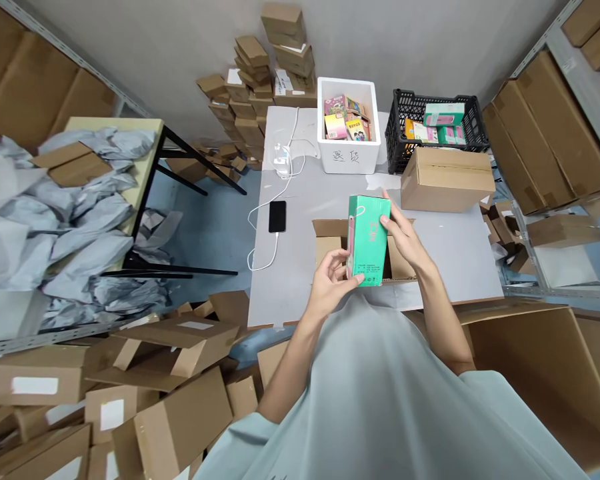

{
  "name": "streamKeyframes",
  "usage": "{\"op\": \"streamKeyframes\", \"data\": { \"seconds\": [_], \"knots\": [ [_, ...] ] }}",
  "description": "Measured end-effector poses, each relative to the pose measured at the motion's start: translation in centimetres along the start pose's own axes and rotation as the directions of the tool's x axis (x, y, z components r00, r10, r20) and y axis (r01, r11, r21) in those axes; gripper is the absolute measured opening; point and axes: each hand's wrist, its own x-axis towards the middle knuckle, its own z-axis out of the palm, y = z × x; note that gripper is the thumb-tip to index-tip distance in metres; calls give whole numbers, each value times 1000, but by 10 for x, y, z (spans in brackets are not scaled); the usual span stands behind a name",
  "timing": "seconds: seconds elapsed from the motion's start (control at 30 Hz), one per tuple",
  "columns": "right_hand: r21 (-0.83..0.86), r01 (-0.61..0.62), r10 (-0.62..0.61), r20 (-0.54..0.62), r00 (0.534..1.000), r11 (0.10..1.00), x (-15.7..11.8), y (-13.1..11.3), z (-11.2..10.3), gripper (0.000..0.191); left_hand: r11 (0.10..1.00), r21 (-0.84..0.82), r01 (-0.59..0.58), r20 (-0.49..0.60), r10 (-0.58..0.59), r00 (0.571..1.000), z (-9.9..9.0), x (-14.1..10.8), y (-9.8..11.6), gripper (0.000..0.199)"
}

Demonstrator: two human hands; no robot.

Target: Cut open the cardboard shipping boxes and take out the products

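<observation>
A green box (371,233) with pink print and a pink side is held up between both hands. My left hand (331,277) grips its lower left corner, thumb on the front face. At the upper right edge, my right hand (403,233) has its thumb on the front and its fingers partly hidden behind. Below the green box, an open cardboard box (330,230) sits on the grey table (300,280); its inside is mostly covered by the green box and my hands.
A phone (277,217) with a white cable lies to the left. Behind stand a white foam bin (349,160) of booklets, a black crate (397,127) of similar green boxes, and a closed carton (447,183). Cardboard boxes (180,340) crowd the floor; grey parcels (95,227) cover the left rack.
</observation>
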Motion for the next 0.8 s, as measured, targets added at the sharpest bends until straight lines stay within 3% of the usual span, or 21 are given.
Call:
{"op": "streamKeyframes", "data": {
  "seconds": [0.13, 0.2, 0.3, 0.4, 0.5, 0.67, 0.8],
  "knots": [
    [-76, 17, -29, -157, 987, 997, -9, 0, 0, 101, 964, 242, -111, -97, 138, 986, 20, -5, -4, 61],
    [-116, 48, -72, -212, 975, 992, -10, 0, -3, 93, 936, 317, -155, -91, 193, 977, 29, -8, -4, 56],
    [-102, 85, -106, -226, 968, 991, -7, 1, -16, 72, 971, 198, -137, -50, 149, 988, 32, -9, -4, 72],
    [-29, 85, -89, -185, 979, 996, -4, 3, -31, 67, 1000, 25, 3, 27, -4, 1000, 30, -5, -6, 96],
    [29, 70, -65, -149, 987, 997, -4, 5, -41, 67, 991, -49, 127, 104, -121, 987, 32, -1, -8, 95],
    [59, 49, -44, -93, 995, 997, -2, 10, -47, 70, 995, -40, 93, 43, -91, 995, 42, 1, -12, 88],
    [31, 1, 4, -152, 988, 1000, -7, 14, -44, 94, 998, 64, -2, -67, 6, 998, 48, 1, -17, 88]
  ]
}}
